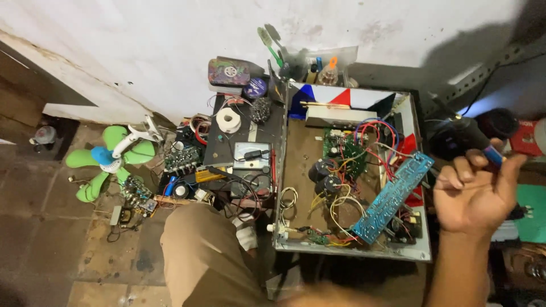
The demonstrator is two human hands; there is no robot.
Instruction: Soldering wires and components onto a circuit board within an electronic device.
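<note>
My right hand [475, 190] is raised at the right of the head view, fingers curled around a small tool with a blue and red end [493, 154]. It hovers just right of an open electronics chassis [418, 253]. Inside the chassis a blue circuit board [392, 196] lies tilted, beside two black capacitors [325, 176], a green board [341, 149] and tangled coloured wires [375, 133]. My left hand is out of sight. My knee in tan trousers [199, 256] shows at the bottom centre.
Left of the chassis lie an analog meter [250, 153], a roll of white tape [228, 120], small circuit boards [182, 160] and a green fan [111, 159] on the tiled floor. Bottles and a green brush [267, 42] stand against the white wall. A black object [466, 133] sits far right.
</note>
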